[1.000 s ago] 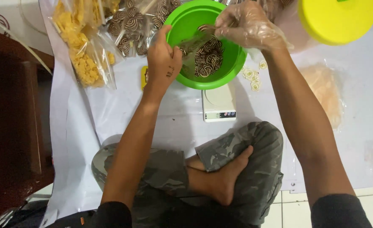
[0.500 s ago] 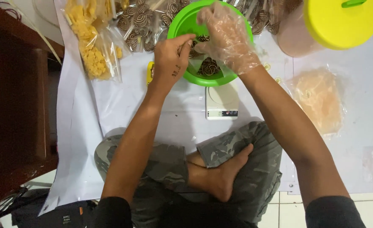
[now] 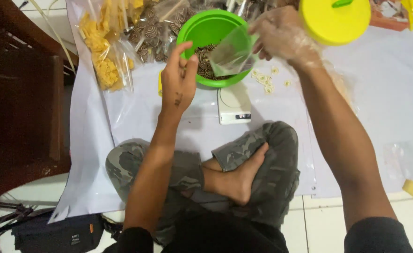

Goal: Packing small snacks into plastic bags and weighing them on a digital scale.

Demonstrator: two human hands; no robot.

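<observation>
While pinched by gloved right hand, clear plastic bag

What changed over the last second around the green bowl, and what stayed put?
The gloved right hand came out of the green bowl to its right side, lifting the small clear bag above the rim. The bare left hand let go of the bag and opened beside the bowl. Bowl, white scale and snack bags kept their places.
</observation>
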